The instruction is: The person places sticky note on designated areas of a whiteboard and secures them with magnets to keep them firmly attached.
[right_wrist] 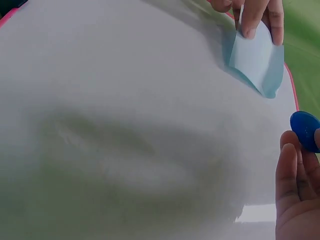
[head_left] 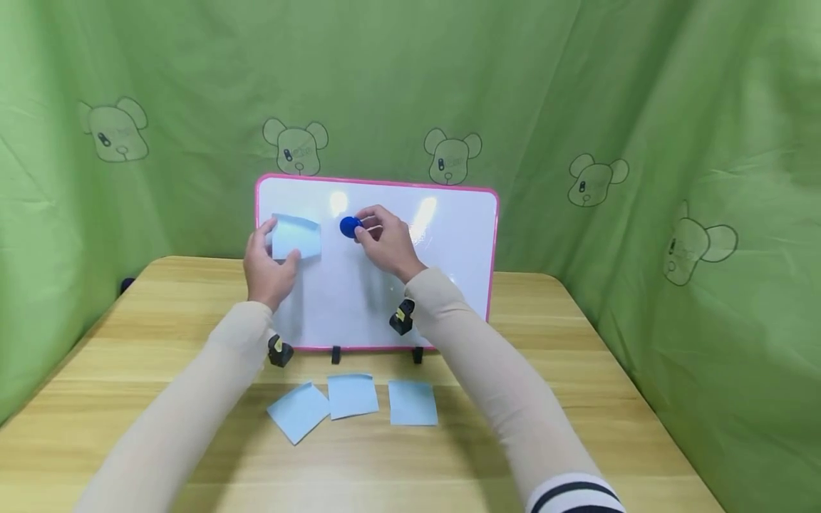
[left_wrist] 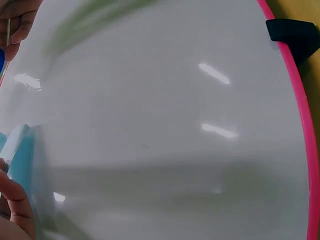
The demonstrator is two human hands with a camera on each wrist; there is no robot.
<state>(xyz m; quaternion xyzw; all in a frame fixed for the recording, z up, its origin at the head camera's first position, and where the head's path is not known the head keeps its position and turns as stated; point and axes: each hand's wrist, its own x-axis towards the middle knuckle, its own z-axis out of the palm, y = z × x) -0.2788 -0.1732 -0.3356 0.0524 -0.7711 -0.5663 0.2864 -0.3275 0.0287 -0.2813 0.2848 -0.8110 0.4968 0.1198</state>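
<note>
My left hand [head_left: 271, 269] holds a light blue sticky note [head_left: 296, 237] by its left and lower edges, at the upper left of a whiteboard [head_left: 410, 285] with a pink rim. In the right wrist view that note [right_wrist: 256, 62] bends outward, its free corner curling. Between the thumb and fingers of my right hand [head_left: 388, 242] is a round blue magnet [head_left: 349, 226], just right of the note and close over the board. The left wrist view catches only part of the note [left_wrist: 22, 157] and the left fingers at its edge.
Three more light blue sticky notes, a left one [head_left: 299, 412], a middle one [head_left: 353, 395] and a right one [head_left: 412, 403], lie on the wooden table [head_left: 545, 399] before the board. Black feet [head_left: 336, 355] support the board's lower edge. A green curtain [head_left: 385, 85] hangs behind.
</note>
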